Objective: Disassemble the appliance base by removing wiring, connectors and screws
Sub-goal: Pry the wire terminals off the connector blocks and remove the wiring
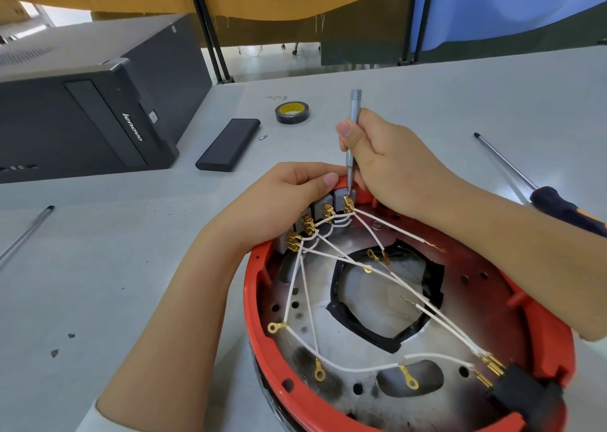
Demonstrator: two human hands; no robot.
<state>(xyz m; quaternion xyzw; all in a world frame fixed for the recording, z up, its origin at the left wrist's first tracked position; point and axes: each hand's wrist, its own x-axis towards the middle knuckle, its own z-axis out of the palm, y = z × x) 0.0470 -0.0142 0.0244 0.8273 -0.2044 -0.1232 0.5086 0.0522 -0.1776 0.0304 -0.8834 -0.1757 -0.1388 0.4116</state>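
Gripping a slim grey screwdriver (353, 142) in a curled fist, the right hand (391, 165) sets its tip on the brass connector (347, 204) of the farthest grey switch block. At its 9 o'clock, the left hand (282, 201) curls over the row of switch blocks (320, 209) at the rim, thumb and fingers pinching them. Nearest the camera, the red appliance base (262, 300) lies open side up on the grey table (131, 267), white wires (361, 367) with brass ring terminals fanning across its metal floor toward a black plug block (522, 395) at 5 o'clock. Farther out: a dark-handled screwdriver (555, 206) at 3 o'clock, a black case (228, 144) and tape roll (292, 112) around 11, and a black computer tower (98, 113) at 10.
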